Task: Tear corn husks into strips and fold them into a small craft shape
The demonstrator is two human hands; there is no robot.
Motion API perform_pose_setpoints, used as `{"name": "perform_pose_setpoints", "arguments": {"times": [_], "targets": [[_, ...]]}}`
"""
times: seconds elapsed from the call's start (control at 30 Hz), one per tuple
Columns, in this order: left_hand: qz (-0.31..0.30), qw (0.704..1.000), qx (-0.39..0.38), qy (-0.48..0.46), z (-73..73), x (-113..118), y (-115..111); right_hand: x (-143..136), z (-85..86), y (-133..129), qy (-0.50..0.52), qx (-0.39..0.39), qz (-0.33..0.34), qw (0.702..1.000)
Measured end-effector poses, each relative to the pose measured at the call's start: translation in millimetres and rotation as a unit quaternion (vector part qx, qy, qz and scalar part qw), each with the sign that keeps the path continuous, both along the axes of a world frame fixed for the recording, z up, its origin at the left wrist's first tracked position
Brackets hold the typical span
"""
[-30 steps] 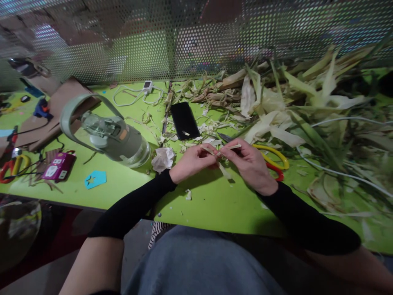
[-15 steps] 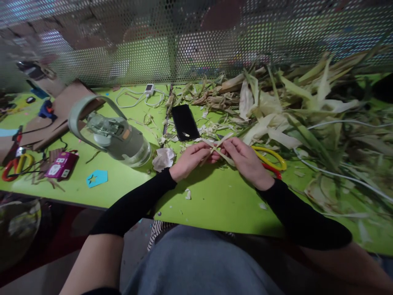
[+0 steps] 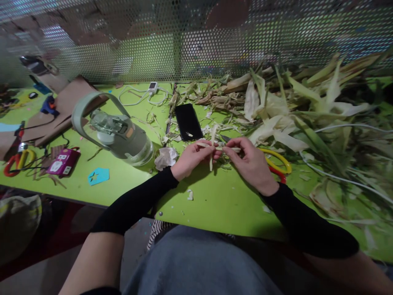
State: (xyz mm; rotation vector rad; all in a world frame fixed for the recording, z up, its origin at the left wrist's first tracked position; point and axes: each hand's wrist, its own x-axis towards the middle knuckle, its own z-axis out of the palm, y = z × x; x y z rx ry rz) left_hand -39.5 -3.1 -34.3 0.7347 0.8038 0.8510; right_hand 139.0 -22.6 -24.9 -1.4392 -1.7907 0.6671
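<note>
Two pale strips of corn husk (image 3: 214,135) cross each other over the near edge of the green table. My left hand (image 3: 194,159) pinches them at the crossing, thumb on top. One strip stands away from me, its lower end hanging below the fingers. With thumb and forefinger my right hand (image 3: 249,164) grips the end of the sideways strip. Just beyond the hands lie small husk scraps and a black phone (image 3: 188,121). Yellow-and-red-handled scissors (image 3: 278,160) lie partly hidden behind my right wrist.
A large husk pile (image 3: 294,106) covers the back right, with a white cable (image 3: 346,180) across it. Left stand a green water bottle (image 3: 123,141), crumpled tissue (image 3: 166,158), a purple box (image 3: 64,162) and a blue paper piece (image 3: 98,176). A perforated metal screen (image 3: 147,45) closes the back.
The crossed husk strips have turned from a slanted X to an upright cross. My right hand has shifted slightly right, out to the end of one strip. The view has moved a little.
</note>
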Motion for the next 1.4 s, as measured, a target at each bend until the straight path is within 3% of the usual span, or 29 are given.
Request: {"name": "perform_pose_setpoints", "arguments": {"times": [0.17,0.37,0.63,0.73,0.8,0.9,0.97,1.07,1.13,1.2,1.4], "targets": [[-0.028,0.999,0.027,0.011,-0.5,-2,-1,3,0.2,2,-0.067,-0.033,0.087,0.993],[-0.052,0.998,0.036,0.013,0.7,-4,1,4,2.5,4,-0.023,-0.042,0.064,0.997],[-0.087,0.992,0.081,0.045,-1.4,-5,1,3,0.3,1,0.053,-0.104,0.102,0.988],[-0.093,0.993,0.061,0.049,0.4,-5,2,4,-0.7,0,0.063,-0.113,0.11,0.986],[-0.07,0.996,0.028,0.054,2.4,-5,2,5,-0.3,1,0.025,-0.079,0.101,0.991],[-0.011,0.999,-0.01,0.042,6.3,-5,2,5,0.4,3,-0.085,0.087,0.054,0.991],[0.027,0.999,-0.022,0.021,8.7,-4,2,4,-0.1,2,-0.169,0.2,0.043,0.964],[0.046,0.999,-0.021,0.005,10.1,-4,1,2,-1.0,-4,-0.268,0.287,0.074,0.917],[0.037,0.999,-0.008,0.007,8.9,-4,0,0,-0.8,-8,-0.295,0.311,0.086,0.899],[0.024,1.0,0.007,0.011,6.2,-5,-1,0,-0.2,-10,-0.289,0.309,0.087,0.902],[-0.025,0.998,0.057,0.03,-0.9,-5,1,-1,-2.5,-6,-0.145,0.232,0.058,0.96]]}}
